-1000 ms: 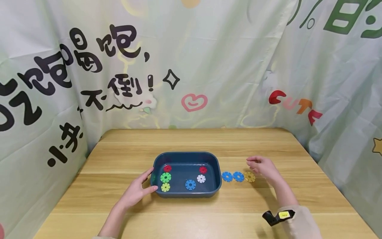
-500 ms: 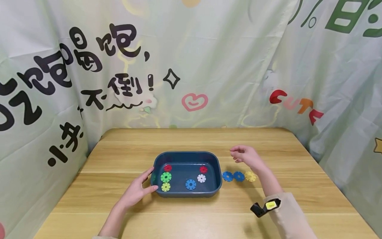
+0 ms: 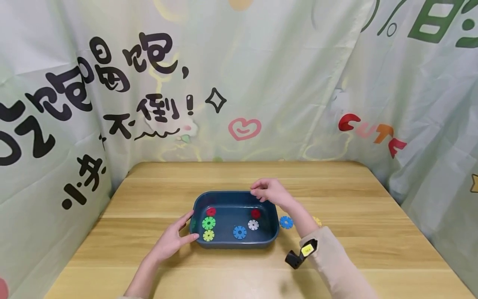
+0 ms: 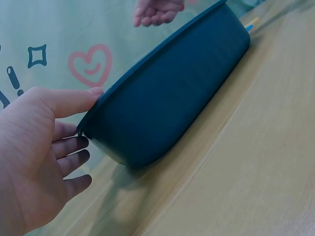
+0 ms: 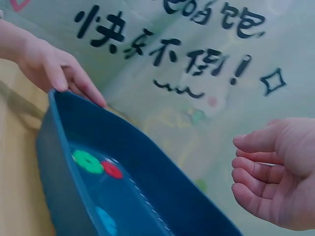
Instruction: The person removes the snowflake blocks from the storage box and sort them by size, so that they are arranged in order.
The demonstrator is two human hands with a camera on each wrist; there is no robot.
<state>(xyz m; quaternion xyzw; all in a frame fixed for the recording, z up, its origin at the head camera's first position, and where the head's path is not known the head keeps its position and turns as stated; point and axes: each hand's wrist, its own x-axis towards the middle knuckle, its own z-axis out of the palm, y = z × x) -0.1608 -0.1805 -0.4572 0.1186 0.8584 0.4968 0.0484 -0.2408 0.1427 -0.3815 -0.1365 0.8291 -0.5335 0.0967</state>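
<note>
A dark blue rectangular tray (image 3: 239, 245) stands on the table. My left hand (image 3: 169, 241) holds its left end, thumb at the near corner and fingers farther back along the rim. My right hand (image 3: 272, 193) hovers over the tray's far right corner. Its fingers are loosely curled, with nothing between them in the right wrist view. Inside the tray lie notched plastic discs: a red one (image 3: 210, 211), a green one (image 3: 208, 223) and a yellow-green one (image 3: 208, 235) down the left, plus a blue one (image 3: 240, 232), a white one (image 3: 253, 225) and another red one (image 3: 255, 213) toward the right.
Right of the tray, a blue disc (image 3: 286, 222) and the edge of a yellow disc (image 3: 317, 221) show around my right forearm, which hides another blue one. A printed curtain (image 3: 291, 83) hangs behind the wooden table (image 3: 179, 174).
My right hand has travelled left, from above the yellow disc to over the tray's far right corner. The left hand, tray and discs keep their places.
</note>
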